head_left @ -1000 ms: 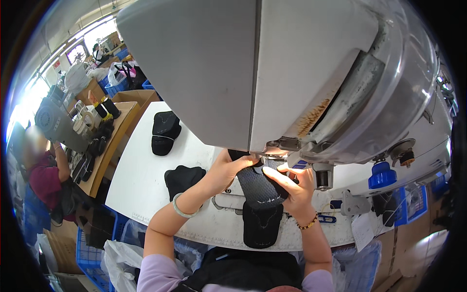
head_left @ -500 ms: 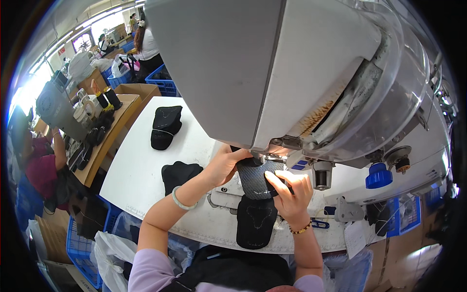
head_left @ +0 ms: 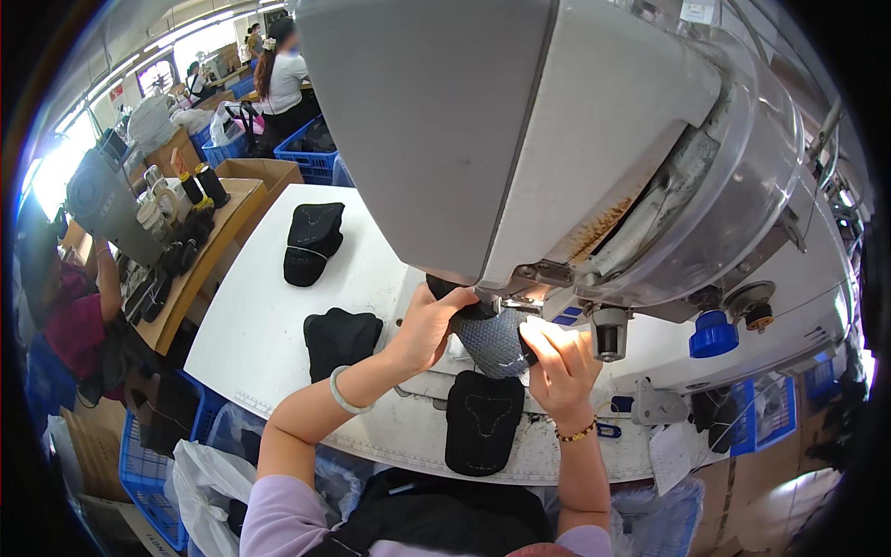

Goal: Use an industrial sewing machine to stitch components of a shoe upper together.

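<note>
I wear a black apron [head_left: 445, 520]. My short, light purple sleeves [head_left: 290, 513] sit beside it. Above it on the left, my left wrist has a pale, round bangle [head_left: 344, 394]; on the right, my right has dark and gold beads [head_left: 577, 433].

The grey piece [head_left: 495, 347] looks textured and faintly glossy, the black pad [head_left: 484, 422] matt cloth, the tabletop [head_left: 243, 320] smooth

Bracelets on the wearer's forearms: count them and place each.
2: a pale bangle below and left of the left hand, a beaded bracelet just below the right hand. None appears hidden.
</note>
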Demonstrator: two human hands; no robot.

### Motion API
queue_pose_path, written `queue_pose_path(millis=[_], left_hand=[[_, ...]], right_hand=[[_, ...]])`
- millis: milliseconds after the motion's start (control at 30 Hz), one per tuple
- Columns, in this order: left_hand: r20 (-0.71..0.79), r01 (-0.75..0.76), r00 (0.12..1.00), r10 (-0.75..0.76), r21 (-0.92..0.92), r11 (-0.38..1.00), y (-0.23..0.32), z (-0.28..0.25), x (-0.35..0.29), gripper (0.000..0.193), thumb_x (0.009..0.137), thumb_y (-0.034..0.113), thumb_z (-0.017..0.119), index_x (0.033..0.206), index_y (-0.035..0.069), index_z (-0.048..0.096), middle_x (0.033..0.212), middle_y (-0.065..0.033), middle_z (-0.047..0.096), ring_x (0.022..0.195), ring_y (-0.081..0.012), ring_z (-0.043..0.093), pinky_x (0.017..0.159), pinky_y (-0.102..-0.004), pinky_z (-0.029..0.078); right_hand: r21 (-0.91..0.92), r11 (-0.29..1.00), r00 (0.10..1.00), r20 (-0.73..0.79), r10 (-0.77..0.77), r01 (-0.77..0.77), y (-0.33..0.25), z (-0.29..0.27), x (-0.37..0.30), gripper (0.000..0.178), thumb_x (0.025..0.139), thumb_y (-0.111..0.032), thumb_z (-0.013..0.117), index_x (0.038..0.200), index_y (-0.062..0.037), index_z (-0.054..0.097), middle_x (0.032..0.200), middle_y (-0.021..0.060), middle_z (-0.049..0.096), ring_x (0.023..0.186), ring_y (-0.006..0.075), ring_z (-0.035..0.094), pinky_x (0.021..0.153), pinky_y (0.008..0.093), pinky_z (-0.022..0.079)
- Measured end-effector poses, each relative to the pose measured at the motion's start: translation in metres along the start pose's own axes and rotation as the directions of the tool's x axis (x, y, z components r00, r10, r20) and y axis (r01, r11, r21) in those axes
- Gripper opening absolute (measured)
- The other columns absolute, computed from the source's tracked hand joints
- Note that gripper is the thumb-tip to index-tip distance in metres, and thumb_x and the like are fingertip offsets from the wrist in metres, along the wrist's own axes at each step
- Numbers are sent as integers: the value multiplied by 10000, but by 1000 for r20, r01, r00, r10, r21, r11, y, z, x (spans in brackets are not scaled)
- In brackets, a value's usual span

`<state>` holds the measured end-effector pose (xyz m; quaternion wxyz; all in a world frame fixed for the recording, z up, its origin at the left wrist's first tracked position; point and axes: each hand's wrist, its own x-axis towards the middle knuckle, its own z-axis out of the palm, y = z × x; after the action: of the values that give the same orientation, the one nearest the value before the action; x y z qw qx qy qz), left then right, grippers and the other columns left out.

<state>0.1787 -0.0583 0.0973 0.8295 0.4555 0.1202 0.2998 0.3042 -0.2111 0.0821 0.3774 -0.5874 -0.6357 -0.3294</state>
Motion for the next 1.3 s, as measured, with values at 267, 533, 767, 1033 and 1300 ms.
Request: queue_pose_path(millis=[267,533,767,1033,1300], left_hand=[[-43,-118,992,118,1,993,-4,5,-15,116,877,58,547,924,-14,625,850,-43,635,733,-99,589,610,-247,476],[-181,-95,977,114,111,989,-7,18,-31,83,856,87,554,906,44,605,803,-43,612,599,-127,564,423,-264,404],[-314,-150,934,170,89,985,-13,29,-35,113,851,112,555,896,48,636,791,-22,628,623,-100,560,455,-241,394],[-422,-217,871,252,130,967,-25,41,-41,144,859,167,581,842,31,627,762,0,595,604,-91,517,482,-237,418],[-491,-232,841,226,50,971,-36,42,-49,146,852,179,608,804,44,630,761,24,583,659,-74,514,600,-242,440]], right_hand=[[26,999,996,-80,32,-30,11,10,-12,257,681,26,566,922,-40,623,844,83,600,673,240,547,631,333,422],[109,924,917,-124,378,-366,17,22,-25,222,742,141,536,886,0,627,793,87,621,719,195,586,713,277,454],[391,809,860,-79,504,-438,7,18,-4,202,777,120,550,921,4,631,802,46,612,738,143,556,724,271,455],[275,799,816,-78,573,-534,18,28,-26,325,641,74,609,937,-12,506,901,119,538,725,239,536,616,297,445],[41,990,914,-380,142,-137,8,29,-16,305,688,109,642,945,-46,588,837,60,578,612,185,515,529,282,398]])
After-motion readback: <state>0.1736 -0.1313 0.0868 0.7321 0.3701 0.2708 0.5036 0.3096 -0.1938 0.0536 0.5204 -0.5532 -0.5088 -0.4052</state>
